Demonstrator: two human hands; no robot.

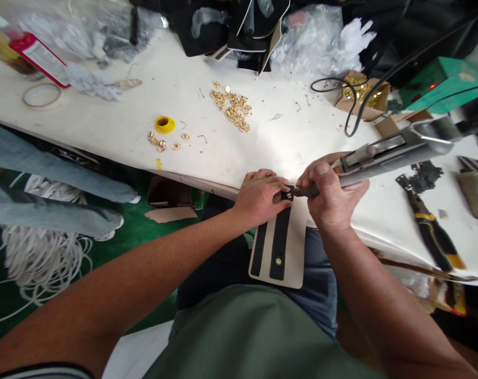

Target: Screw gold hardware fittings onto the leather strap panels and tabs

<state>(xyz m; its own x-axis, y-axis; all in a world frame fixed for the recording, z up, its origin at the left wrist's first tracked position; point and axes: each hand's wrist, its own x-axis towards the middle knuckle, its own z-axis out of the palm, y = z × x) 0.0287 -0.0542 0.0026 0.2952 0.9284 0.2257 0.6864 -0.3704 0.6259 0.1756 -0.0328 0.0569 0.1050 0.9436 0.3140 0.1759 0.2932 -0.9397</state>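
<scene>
My right hand (333, 192) is wrapped round a grey electric screwdriver (396, 155), which lies slanted with its body toward the upper right. Its tip meets the end of a black strap (280, 237) at a small metal fitting (290, 195). My left hand (262, 197) pinches that strap end at the table's edge, its fingers partly covering it. The strap lies along a beige panel (299, 247), which hangs over the edge above my lap. Lower on the strap is a round gold-coloured stud (278, 261). A second dark strip runs beside it.
Gold-coloured clasps (236, 110) lie heaped on the white table (183, 63); several more sit near a yellow ring (165, 124). At right are pliers (431, 231), black pieces (422, 176), a carton of brass parts (360, 97) and a green box (444, 84) with a cable. Another person's legs (53, 179) stand left.
</scene>
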